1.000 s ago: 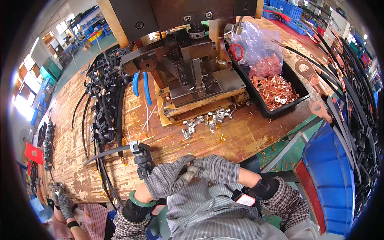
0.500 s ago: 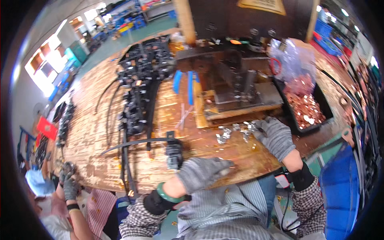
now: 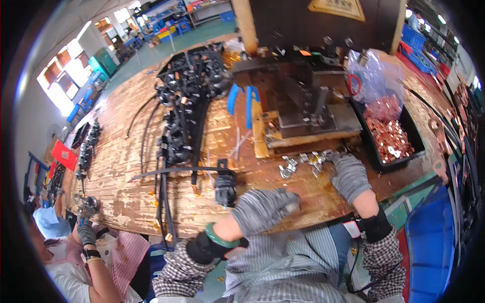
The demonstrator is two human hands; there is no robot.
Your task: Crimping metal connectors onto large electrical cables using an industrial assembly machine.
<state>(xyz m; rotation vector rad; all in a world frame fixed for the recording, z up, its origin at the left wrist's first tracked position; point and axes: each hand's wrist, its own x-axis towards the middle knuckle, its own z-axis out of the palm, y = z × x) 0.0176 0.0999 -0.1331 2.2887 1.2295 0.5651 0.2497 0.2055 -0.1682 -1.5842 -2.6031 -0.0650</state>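
My left hand (image 3: 265, 209), in a grey knit glove, rests at the front edge of the wooden table with its fingers curled closed. Whatever it may hold is hidden. My right hand (image 3: 349, 177), gloved alike, lies over the right end of a scatter of small silver metal parts (image 3: 288, 167). Its bent fingertips touch those parts; whether one is pinched is too small to tell. Just left of my left hand sits a black plastic block (image 3: 225, 189) with a black cable (image 3: 177, 170) running leftward from it.
A dark metal press fixture (image 3: 305, 123) stands beyond the parts. Blue-handled pliers (image 3: 249, 106) lie left of it. On the right, a black bin (image 3: 391, 162) holds copper pieces (image 3: 386, 136). Black cable assemblies (image 3: 177, 126) cover the left-centre. A co-worker's gloved hand (image 3: 87, 233) works far left.
The whole view has shifted a little to the right and up. Both hands stay in nearly the same places on the table, the right one still at the silver parts.
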